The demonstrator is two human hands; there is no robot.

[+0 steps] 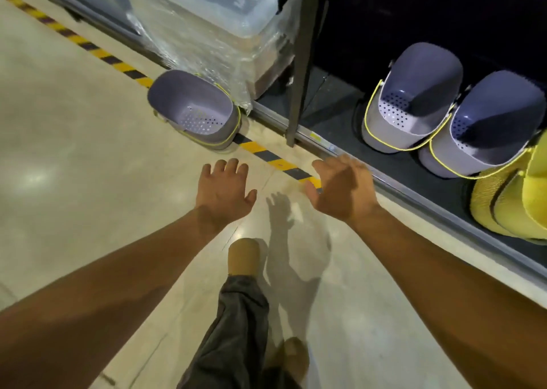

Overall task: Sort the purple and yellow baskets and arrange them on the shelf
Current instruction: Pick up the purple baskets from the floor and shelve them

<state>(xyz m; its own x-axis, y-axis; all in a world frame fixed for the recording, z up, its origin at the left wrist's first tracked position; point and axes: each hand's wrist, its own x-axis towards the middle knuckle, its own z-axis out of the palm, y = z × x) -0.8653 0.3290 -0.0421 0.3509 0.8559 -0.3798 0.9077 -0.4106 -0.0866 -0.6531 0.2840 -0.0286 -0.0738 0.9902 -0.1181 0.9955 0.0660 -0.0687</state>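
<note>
Both hands empty, reaching for the floor basket

Purple basket [194, 110] sits on the floor ahead-left, long axis left-right; left hand [223, 190] nearer, right hand [340, 189] by the shelf [414, 181], fingers spread.

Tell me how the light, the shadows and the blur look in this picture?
In the head view, the floor shines with soft glare spots; the hands throw a shadow on it; the right hand is motion-blurred, while the left hand is sharper; the shelf is very dark behind the purple baskets; the wide lens bends the striped tape.
</note>
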